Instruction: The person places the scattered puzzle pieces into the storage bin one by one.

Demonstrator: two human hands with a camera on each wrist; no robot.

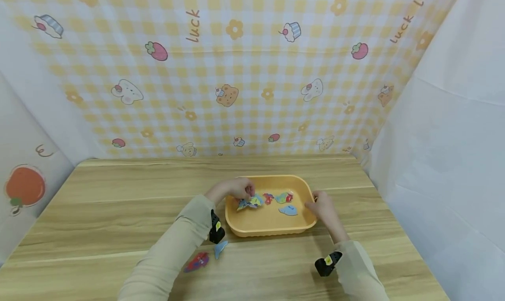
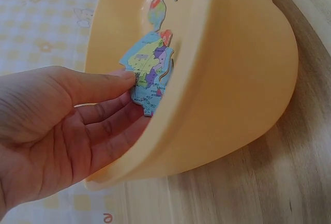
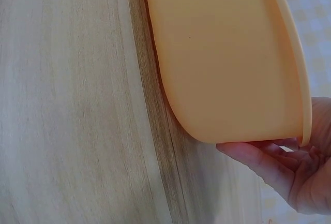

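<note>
- As I look down through the head view, the yellow tray [image 1: 260, 222] sits on the wooden table [image 1: 118, 213]; I read my clock from its centre, 12 toward the checked cloth [image 1: 252, 73].
- At 10 o'clock I have the left hand [image 1: 236, 189] reaching over the rim, thumb and fingers pinching a map-printed piece [image 2: 147, 66]; I see that piece inside the tray, between 9 and 10.
- At 3 o'clock I have the right hand [image 1: 323, 206] gripping the tray's end at the rim, its fingers curled.
- Inside the tray I find a small red piece [image 1: 268, 198] at 12, close to the centre, a green-and-red piece [image 1: 283, 198] at 2, and a light-blue piece [image 1: 288, 210] between 3 and 4.
- Out on the table, toward 8 o'clock, I see a blue piece [image 1: 220, 249] near the tray and, farther out, a red-and-purple piece [image 1: 197, 262] near the left sleeve [image 1: 169, 248].
</note>
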